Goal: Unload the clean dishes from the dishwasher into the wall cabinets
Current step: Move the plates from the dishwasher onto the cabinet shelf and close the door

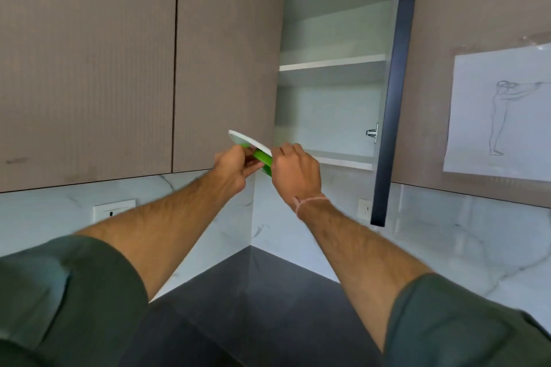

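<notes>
Both arms up, person working at the corner of the kitchen. Left hand [235, 164] and right hand [293, 171] together hold a white-topped green-bottomed round plate [250, 141], tilted, high edge to the left, low edge down between the hands. Left hand: thumb on top, fingers under the green side, pinching the rim. Right hand: back of hand towards us, fingers curled over the plate's right edge, gripping it; fingertips hidden behind the plate. A thin pink thread band [311, 202] sits on the right wrist. The plate is in the air just in front of the closed taupe wood-grain cabinet door [226, 53], just left of the open grey-lined wall cabinet [328, 110], near the level of its white bottom shelf [346, 159], not on it. A white upper shelf [331, 62] is above. The cabinet's dark-edged open door [391, 104] swings out on the right, metal hinge [372, 132] showing. A white paper sheet with a pencil figure sketch [501, 116] is taped to the next door. Below: white marble backsplash [208, 217], dark grey countertop [253, 292].
</notes>
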